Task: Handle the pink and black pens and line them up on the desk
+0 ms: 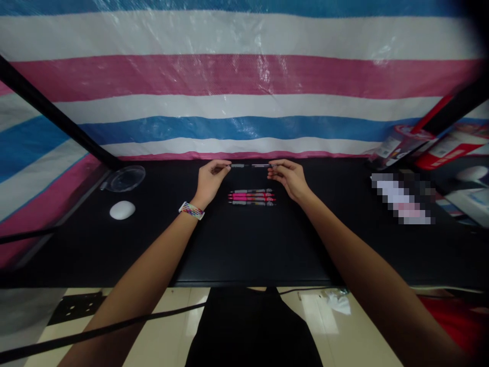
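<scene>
A big sheet striped in blue, white and pink [237, 76] fills the space in front of me, shiny and lightly creased. Below it spreads a black table [252, 250], and a person sits or stands at its near edge, both bare forearms reaching across it. Over on the right are a clear tub with a red rim [399, 145] and, beside it, a blurred red-and-white container [451, 148]. The left hand [212, 178] and right hand [288, 178] meet near the table's far side, each pinching with thumb and fingertips. On the far left lies a round clear lid [126, 178], with a smooth white oval object [122, 210] just nearer the person. Between the forearms, a row of four pens [251, 198] lies side by side, two pink ones between two greyish ones. A multicoloured band [191, 210] circles the left wrist. Slimmest of all is a dark-and-clear pen [246, 165], stretched level between the hands, one end in each grip, beyond the row.
</scene>
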Tool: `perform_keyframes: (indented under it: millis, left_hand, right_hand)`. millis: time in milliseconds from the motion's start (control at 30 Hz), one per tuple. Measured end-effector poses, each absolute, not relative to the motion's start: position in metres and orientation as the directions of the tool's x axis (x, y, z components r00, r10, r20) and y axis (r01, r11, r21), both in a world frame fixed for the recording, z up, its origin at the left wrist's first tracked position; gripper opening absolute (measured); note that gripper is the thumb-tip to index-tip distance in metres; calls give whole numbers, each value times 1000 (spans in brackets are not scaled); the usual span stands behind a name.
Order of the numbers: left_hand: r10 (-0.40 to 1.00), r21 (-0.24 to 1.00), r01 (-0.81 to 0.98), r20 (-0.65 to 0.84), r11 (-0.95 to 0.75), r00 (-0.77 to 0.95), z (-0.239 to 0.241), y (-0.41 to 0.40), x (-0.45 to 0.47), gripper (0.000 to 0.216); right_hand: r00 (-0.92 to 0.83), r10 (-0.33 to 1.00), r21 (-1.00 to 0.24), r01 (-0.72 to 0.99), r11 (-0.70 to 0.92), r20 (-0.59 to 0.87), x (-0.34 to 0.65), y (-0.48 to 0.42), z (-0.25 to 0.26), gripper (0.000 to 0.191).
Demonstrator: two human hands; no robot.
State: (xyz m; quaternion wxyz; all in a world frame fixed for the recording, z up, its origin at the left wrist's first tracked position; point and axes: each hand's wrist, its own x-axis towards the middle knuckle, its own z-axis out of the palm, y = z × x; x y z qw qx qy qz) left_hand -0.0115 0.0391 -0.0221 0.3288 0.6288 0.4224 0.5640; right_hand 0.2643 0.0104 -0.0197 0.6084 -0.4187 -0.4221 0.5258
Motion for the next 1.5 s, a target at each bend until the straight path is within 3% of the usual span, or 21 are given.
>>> perform_keyframes:
  millis: [267,400,1500]
  left_hand:
    - [899,883,206,437,-422,-31,-18,38,-12,23]
    - [895,885,159,446,-438,-19,-22,40,-11,13]
    - [896,894,124,440,-430,-58,-22,42,-10,10]
  right_hand:
    - [112,991,-957,-272,104,76,265,12,-22,27]
    - [121,989,-954,-275,117,86,265,12,-22,24]
    - [287,951,-963,-207,176,112,272,18,-24,11]
